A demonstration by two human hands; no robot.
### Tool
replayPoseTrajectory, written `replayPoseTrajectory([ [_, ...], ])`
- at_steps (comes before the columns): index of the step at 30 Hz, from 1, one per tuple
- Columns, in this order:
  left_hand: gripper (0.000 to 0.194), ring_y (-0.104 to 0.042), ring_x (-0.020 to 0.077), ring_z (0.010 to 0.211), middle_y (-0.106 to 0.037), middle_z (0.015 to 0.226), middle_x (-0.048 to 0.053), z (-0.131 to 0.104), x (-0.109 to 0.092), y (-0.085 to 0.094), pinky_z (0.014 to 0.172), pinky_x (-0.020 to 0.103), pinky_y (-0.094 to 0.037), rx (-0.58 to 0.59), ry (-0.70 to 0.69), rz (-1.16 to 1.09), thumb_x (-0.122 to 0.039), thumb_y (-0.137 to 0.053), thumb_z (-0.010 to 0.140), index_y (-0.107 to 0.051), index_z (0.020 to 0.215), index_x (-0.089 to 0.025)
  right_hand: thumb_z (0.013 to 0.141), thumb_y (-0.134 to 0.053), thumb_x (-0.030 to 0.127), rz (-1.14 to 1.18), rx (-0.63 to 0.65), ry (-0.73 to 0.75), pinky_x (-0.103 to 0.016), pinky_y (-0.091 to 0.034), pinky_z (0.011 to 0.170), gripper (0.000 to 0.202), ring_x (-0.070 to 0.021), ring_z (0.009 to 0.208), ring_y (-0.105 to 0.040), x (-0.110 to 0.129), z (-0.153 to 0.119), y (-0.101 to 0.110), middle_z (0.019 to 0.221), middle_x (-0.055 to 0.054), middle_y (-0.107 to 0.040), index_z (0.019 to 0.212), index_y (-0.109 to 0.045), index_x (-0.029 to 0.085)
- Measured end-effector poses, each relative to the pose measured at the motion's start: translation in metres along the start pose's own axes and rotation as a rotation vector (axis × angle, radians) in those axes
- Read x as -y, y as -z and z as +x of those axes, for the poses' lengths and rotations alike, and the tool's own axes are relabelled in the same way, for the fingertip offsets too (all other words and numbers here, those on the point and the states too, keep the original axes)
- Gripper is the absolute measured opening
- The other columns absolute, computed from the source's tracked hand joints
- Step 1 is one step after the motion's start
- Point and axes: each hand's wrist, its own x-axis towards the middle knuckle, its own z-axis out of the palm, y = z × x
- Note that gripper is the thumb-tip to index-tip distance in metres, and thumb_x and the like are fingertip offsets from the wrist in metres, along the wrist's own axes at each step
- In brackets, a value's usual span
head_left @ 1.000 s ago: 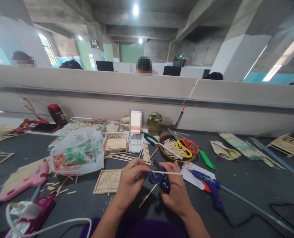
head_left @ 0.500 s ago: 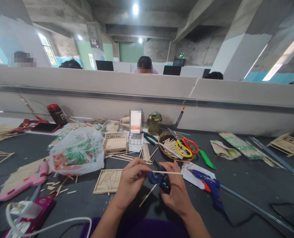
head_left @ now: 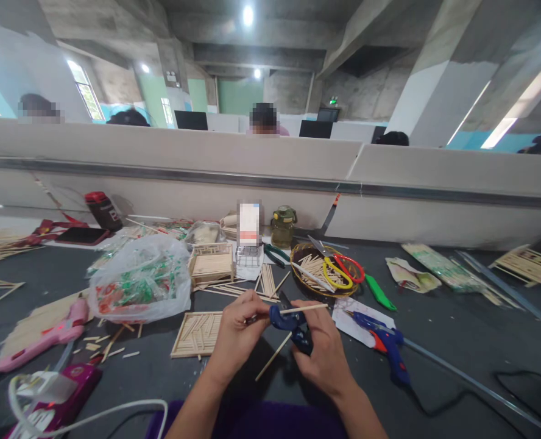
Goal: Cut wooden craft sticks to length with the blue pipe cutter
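Above the near middle of the table, my right hand [head_left: 318, 341] is closed around blue-handled scissors [head_left: 301, 340], whose dark blade points away from me. My left hand [head_left: 240, 332] is closed in a pinch on one end of a thin wooden stick [head_left: 314, 308]. The stick runs rightward past the blue handle and across my right fingers. My left fingertips are close against the handle; whether they touch it I cannot tell. Under my hands another stick [head_left: 273, 358] lies on the table. A small stick panel [head_left: 188, 352] with short cut pieces on it lies beside my left hand.
A basket of short sticks [head_left: 309, 281] holds red and yellow scissors [head_left: 348, 268]. A blue glue gun [head_left: 384, 338] with its cord lies right, a pink glue gun [head_left: 64, 329] left. Behind are a plastic bag [head_left: 140, 280], a small stick-built piece [head_left: 211, 265] and a green bottle [head_left: 283, 225].
The stick's right end has tilted up and shifted slightly left. The blue handles have turned a little between my hands, which stay in nearly the same place.
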Motion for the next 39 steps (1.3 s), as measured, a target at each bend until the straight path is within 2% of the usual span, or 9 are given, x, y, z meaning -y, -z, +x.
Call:
replayPoseTrajectory([
  [4, 0.01, -0.047, 0.012, 0.064, -0.05, 0.065, -0.001, 0.0, 0.002, 0.0, 0.058, 0.021, -0.035, -0.004, 0.02, 0.0, -0.012, -0.067, 0.077, -0.072, 0.07, -0.019, 0.065, -0.053, 0.01, -0.008, 0.015, -0.03, -0.047, -0.041, 0.096, 0.069, -0.0288, 0.111, -0.047, 0.0, 0.001, -0.001, 0.118, -0.01, -0.05, 0.131, -0.04, 0.021],
  [11, 0.011, -0.048, 0.0125, 0.064, -0.049, 0.064, -0.001, 0.0, 0.004, -0.001, 0.059, 0.022, -0.035, 0.013, 0.052, 0.009, -0.015, -0.066, 0.079, -0.073, 0.071, -0.018, 0.066, -0.052, 0.01, 0.003, 0.034, -0.077, -0.044, -0.043, 0.091, 0.055, -0.0273, 0.103, -0.049, 0.004, 0.002, -0.001, 0.109, -0.01, -0.051, 0.12, -0.047, 0.019],
  [16, 0.013, -0.047, 0.0124, 0.062, -0.049, 0.063, -0.001, 0.001, 0.006, -0.002, 0.058, 0.022, -0.035, 0.033, 0.094, 0.003, -0.02, -0.063, 0.082, -0.075, 0.078, -0.019, 0.065, -0.052, 0.009, -0.016, 0.037, -0.124, -0.044, -0.043, 0.092, 0.061, -0.0272, 0.103, -0.049, 0.007, 0.003, -0.003, 0.108, -0.009, -0.051, 0.125, -0.045, 0.02],
  [26, 0.016, -0.048, 0.0133, 0.064, -0.052, 0.064, 0.0, 0.002, 0.005, -0.003, 0.061, 0.023, -0.037, 0.036, 0.158, -0.03, -0.026, -0.062, 0.084, -0.076, 0.08, -0.018, 0.068, -0.052, 0.01, -0.004, 0.065, -0.192, -0.042, -0.044, 0.091, 0.056, -0.0261, 0.103, -0.051, 0.013, 0.003, -0.005, 0.108, -0.008, -0.051, 0.123, -0.046, 0.021],
  [31, 0.016, -0.052, 0.0147, 0.071, -0.058, 0.073, 0.002, 0.003, 0.01, -0.004, 0.066, 0.024, -0.039, 0.026, 0.118, -0.029, -0.023, -0.06, 0.085, -0.075, 0.084, -0.018, 0.07, -0.052, 0.011, -0.029, 0.077, -0.221, -0.041, -0.045, 0.089, 0.055, -0.026, 0.101, -0.052, 0.011, 0.001, -0.009, 0.106, -0.008, -0.052, 0.124, -0.045, 0.021],
  [39, 0.014, -0.055, 0.015, 0.073, -0.06, 0.077, 0.003, 0.003, 0.015, -0.003, 0.065, 0.024, -0.04, -0.025, 0.102, 0.018, -0.018, -0.062, 0.083, -0.075, 0.088, -0.019, 0.072, -0.052, 0.011, -0.022, 0.08, -0.248, -0.041, -0.044, 0.092, 0.053, -0.0257, 0.103, -0.051, 0.014, 0.002, -0.007, 0.108, -0.008, -0.052, 0.123, -0.046, 0.021],
])
